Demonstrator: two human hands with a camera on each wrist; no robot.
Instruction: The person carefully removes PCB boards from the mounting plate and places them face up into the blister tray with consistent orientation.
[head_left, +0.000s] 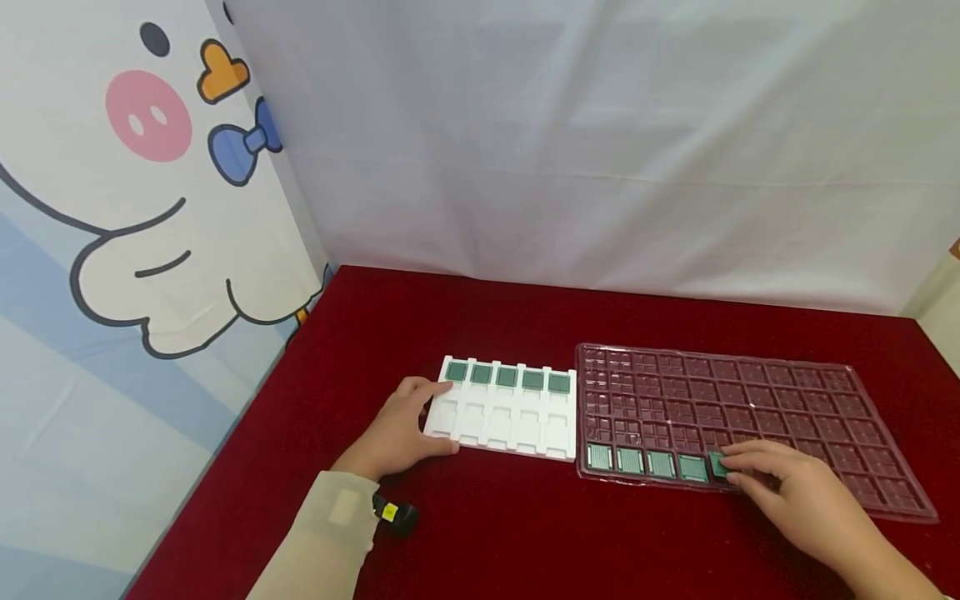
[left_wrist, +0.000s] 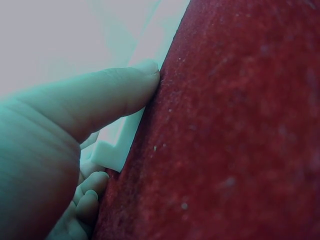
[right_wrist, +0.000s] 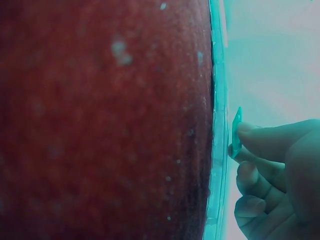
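My left hand grips the left end of a white tray, thumb along its near edge and fingers at its left side. Green square chips fill the tray's back row, and its other pockets look bare. At the front row of a clear plastic tray, my right hand pinches a green chip between thumb and fingers. The right wrist view has this chip tilted up on edge, beside the tray's rim. Several more chips lie in that row, left of the hand.
Dark red cloth covers the table, and both trays lie side by side on it. Behind hangs a white curtain. A cartoon-printed sheet hangs on the left. A small black device sits at the left wrist.
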